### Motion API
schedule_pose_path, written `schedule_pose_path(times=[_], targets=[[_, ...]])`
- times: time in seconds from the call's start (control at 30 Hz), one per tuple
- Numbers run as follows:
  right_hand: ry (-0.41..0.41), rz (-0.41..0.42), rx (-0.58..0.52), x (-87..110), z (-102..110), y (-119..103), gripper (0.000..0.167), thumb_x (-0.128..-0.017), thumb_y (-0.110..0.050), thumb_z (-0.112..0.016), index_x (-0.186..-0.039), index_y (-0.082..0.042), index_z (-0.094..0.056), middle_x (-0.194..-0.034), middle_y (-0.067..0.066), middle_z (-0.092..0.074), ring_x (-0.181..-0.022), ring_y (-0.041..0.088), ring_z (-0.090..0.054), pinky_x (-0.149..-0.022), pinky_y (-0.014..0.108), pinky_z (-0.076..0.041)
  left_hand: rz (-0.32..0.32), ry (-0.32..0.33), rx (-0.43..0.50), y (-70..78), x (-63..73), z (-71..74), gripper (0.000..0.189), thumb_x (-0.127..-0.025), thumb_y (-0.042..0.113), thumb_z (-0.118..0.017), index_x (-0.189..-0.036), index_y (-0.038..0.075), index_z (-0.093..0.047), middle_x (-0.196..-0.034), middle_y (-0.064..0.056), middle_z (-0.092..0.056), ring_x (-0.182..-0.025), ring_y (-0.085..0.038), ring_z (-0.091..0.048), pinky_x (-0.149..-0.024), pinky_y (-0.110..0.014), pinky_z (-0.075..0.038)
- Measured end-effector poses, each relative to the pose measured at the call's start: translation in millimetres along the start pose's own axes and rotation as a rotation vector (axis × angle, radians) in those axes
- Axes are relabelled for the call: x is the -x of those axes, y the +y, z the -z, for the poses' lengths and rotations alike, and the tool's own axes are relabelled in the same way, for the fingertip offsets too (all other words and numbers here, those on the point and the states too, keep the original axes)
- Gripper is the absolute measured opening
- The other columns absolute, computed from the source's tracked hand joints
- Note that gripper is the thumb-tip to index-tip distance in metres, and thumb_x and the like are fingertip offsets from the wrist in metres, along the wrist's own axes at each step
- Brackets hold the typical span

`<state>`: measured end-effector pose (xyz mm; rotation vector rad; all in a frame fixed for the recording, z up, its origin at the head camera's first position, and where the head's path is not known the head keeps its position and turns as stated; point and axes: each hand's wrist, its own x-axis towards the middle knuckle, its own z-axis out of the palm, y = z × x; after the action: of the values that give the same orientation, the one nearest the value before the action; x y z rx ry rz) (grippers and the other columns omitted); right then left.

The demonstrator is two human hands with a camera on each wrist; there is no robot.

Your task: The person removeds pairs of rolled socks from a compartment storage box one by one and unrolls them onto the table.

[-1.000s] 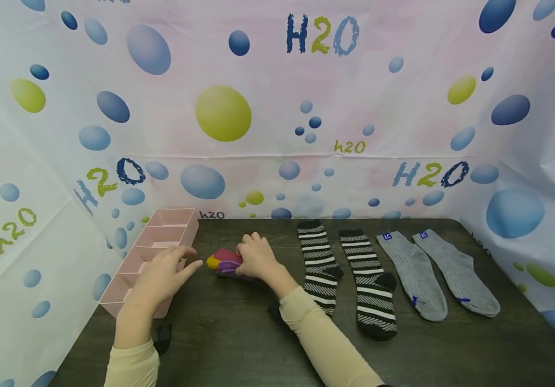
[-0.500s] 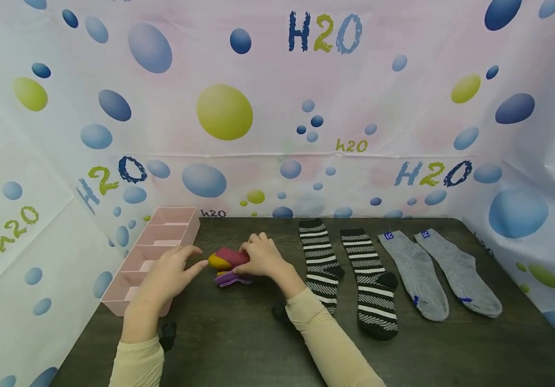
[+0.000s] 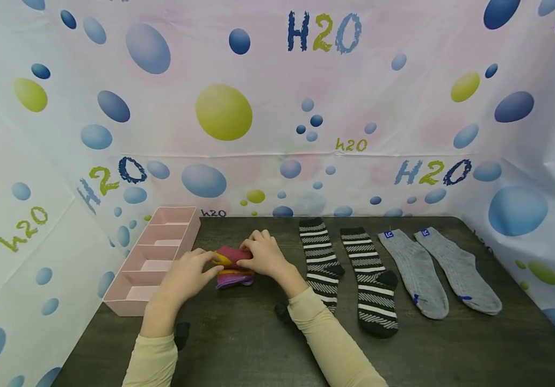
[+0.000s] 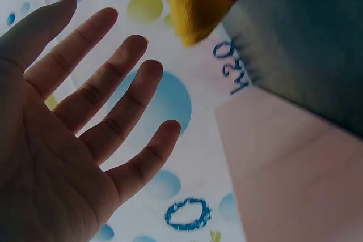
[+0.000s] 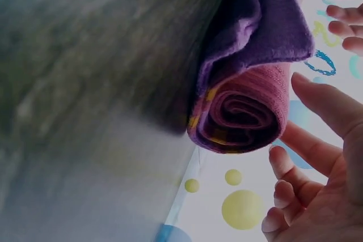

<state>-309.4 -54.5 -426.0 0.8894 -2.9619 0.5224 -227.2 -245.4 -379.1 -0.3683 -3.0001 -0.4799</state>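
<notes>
A roll of maroon, yellow and purple socks point(image 3: 230, 256) lies on the dark table, left of centre in the head view. Its spiral end point(image 5: 241, 111) faces the right wrist camera, with a loose purple flap point(image 5: 278, 21) beside the coil. My right hand point(image 3: 266, 256) holds the roll at its right side, thumb in front and fingertips behind. From the left, my left hand point(image 3: 184, 280) reaches up to the roll's yellow end. The left wrist view has this hand's fingers point(image 4: 133, 92) spread and relaxed, near the yellow part point(image 4: 198, 7).
A pink box with compartments point(image 3: 108, 299) stands to the left, close by the left hand. On the right lie two black-and-white striped socks point(image 3: 376, 293) and two grey socks point(image 3: 468, 271), all flat. A bubble-patterned curtain point(image 3: 277, 97) hangs behind the table.
My left hand has moved right, away from the box and up to the sock roll. The right hand has shifted slightly, and more of the purple part now shows below it.
</notes>
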Motion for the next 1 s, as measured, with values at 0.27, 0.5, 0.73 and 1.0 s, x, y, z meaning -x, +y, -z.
schedule_pose_path(times=[0.27, 0.5, 0.73, 1.0], targets=[[0.071, 0.022, -0.02, 0.6, -0.8, 0.7, 0.03, -0.088, -0.041, -0.07, -0.111, -0.022, -0.07, -0.116, 0.001, -0.055, -0.104, 0.019, -0.043, -0.087, 0.035, -0.04, -0.022, -0.039, -0.054, 4.8, -8.5, -20.4, 0.022, -0.09, 0.028, -0.069, -0.105, 0.013, -0.072, -0.11, -0.012, -0.07, -0.097, -0.033, -0.067, -0.076, -0.053, -0.054], [0.075, 0.032, -0.025, 0.8, -1.6, 1.8, 0.03, -0.089, -0.04, -0.07, -0.112, -0.021, -0.07, -0.116, 0.001, -0.056, -0.104, 0.02, -0.045, -0.088, 0.036, -0.041, 0.0, -0.096, -0.079, 17.0, -8.0, -31.4, 0.024, -0.089, 0.031, -0.071, -0.104, 0.013, -0.07, -0.107, -0.008, -0.071, -0.094, -0.033, -0.067, -0.076, -0.055, -0.054], [0.016, 0.017, -0.028, 2.8, -2.3, 1.8, 0.029, -0.089, -0.038, -0.07, -0.113, -0.022, -0.07, -0.115, 0.0, -0.058, -0.105, 0.019, -0.045, -0.088, 0.035, -0.04, 0.072, -0.265, -0.041, 30.4, -1.6, -39.3, 0.045, -0.086, 0.033, -0.073, -0.123, 0.01, -0.064, -0.122, -0.016, -0.064, -0.107, -0.039, -0.062, -0.086, -0.065, -0.048], [0.014, 0.043, -0.035, 3.5, 3.1, -1.3, 0.028, -0.09, -0.038, -0.07, -0.113, -0.022, -0.069, -0.116, 0.0, -0.058, -0.106, 0.019, -0.044, -0.088, 0.034, -0.039, 0.116, -0.363, -0.026, 37.9, 1.5, -43.5, 0.058, -0.082, 0.036, -0.077, -0.131, 0.01, -0.061, -0.138, -0.018, -0.055, -0.118, -0.045, -0.056, -0.091, -0.071, -0.042]])
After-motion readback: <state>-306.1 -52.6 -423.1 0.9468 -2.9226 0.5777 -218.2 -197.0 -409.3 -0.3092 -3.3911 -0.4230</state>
